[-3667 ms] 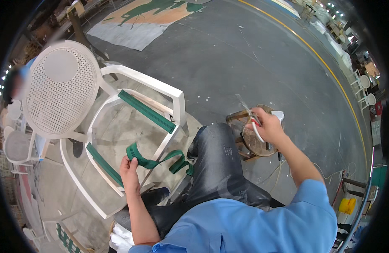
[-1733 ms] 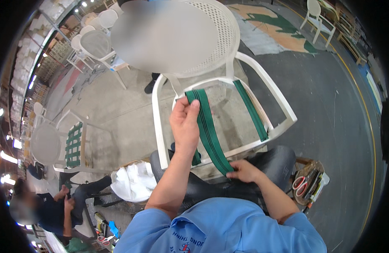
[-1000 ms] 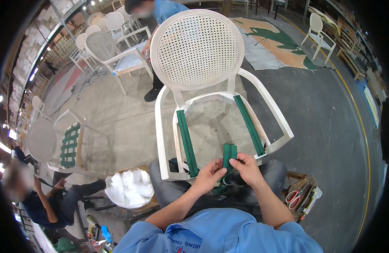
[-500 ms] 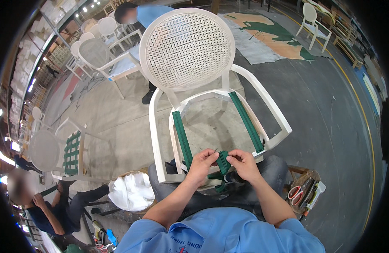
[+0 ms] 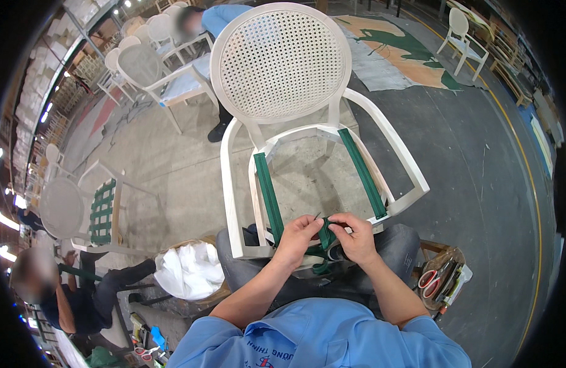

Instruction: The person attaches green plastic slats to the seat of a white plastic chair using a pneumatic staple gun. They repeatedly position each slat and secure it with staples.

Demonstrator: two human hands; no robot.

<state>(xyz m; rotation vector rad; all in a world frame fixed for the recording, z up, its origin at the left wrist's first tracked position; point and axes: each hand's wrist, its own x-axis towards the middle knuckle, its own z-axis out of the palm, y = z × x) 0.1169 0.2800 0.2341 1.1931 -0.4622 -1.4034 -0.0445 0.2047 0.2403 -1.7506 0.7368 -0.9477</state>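
Observation:
A white armchair frame [image 5: 231,199] stands before me with an oval cane back [image 5: 282,64] and an open seat. Two green webbing straps run front to back along its sides, one left [image 5: 268,196] and one right [image 5: 363,175]. Over the front rail, my left hand [image 5: 297,238] and my right hand [image 5: 355,238] pinch a loose green webbing strap [image 5: 326,233] between them, thumbs toward each other. Its lower end hangs curled between my knees. A thin dark pointed piece sticks up by my left fingertips, too small to name.
White fabric [image 5: 190,270] fills a round container on my left. To my right, a stool [image 5: 461,260] bears red-handled scissors [image 5: 428,280] and other tools. A seated co-worker [image 5: 62,300] handles green webbing at left, near a chair with woven green webbing [image 5: 103,211]. Another person [image 5: 225,18] bends behind my chair.
Between my fingers the strap has turned and looks narrower. My hands have barely moved. The co-worker at left has lowered the webbing. The view has shifted slightly.

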